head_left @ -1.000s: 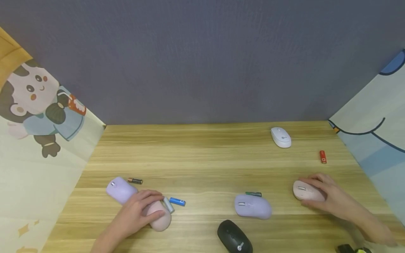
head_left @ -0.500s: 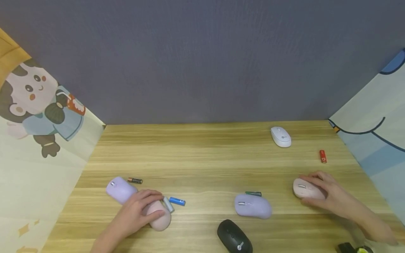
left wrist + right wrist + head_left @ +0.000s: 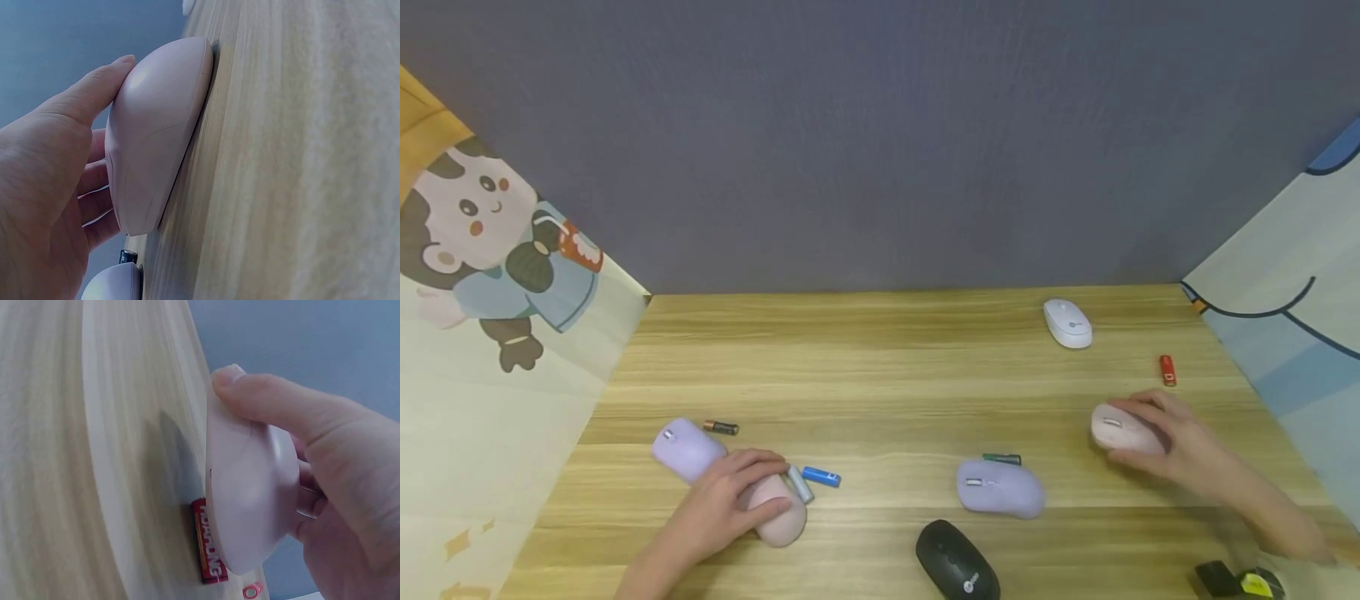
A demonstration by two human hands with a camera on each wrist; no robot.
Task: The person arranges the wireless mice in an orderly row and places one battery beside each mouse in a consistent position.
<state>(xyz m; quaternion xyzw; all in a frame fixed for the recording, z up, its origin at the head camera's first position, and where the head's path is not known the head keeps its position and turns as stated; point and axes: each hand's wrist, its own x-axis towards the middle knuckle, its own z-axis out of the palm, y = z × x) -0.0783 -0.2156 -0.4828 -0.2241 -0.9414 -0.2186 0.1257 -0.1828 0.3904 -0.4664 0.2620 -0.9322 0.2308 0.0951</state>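
A firm, level pinch should serve the right hand (image 3: 1183,443), whose thumb and fingers hold a pink mouse (image 3: 250,494) raised over the red battery (image 3: 209,544) below them, while the left hand (image 3: 727,496) grips a second pink mouse (image 3: 153,125) on the table (image 3: 865,375) between thumb and fingers.

Place: screened-off table booth, indoors | Evidence: wood-grain table (image 3: 865,375), dark grey back screen (image 3: 880,150), pale left screen (image 3: 490,433) bearing a cartoon figure (image 3: 523,275), pale right screen (image 3: 1300,242) | Wider premises: undetermined
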